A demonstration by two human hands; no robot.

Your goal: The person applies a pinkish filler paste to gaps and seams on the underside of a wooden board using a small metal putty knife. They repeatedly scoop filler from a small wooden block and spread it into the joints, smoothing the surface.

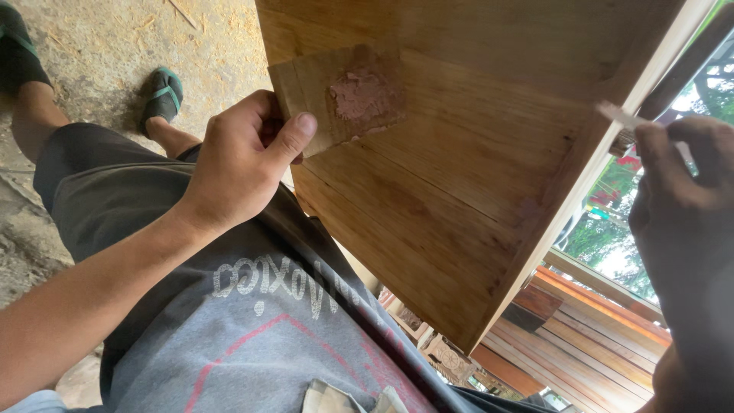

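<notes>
My left hand [243, 157] grips a small thin piece of wood [321, 95] that carries a dab of reddish-brown putty [365, 93]; I hold it flat against a large wooden panel [451, 191]. My right hand [680, 206] is at the panel's right edge, fingers closed on a thin pale stick [621, 116] whose tip points toward the edge of the panel. The panel shows a light grain, with a darker seam near its right side.
My grey shirt and dark shorts fill the lower left. My foot in a green sandal [164, 93] rests on a dusty, sawdust-strewn floor [99, 46]. Stacked planks [589, 336] and carved wooden pieces [447, 356] lie at lower right, with greenery beyond.
</notes>
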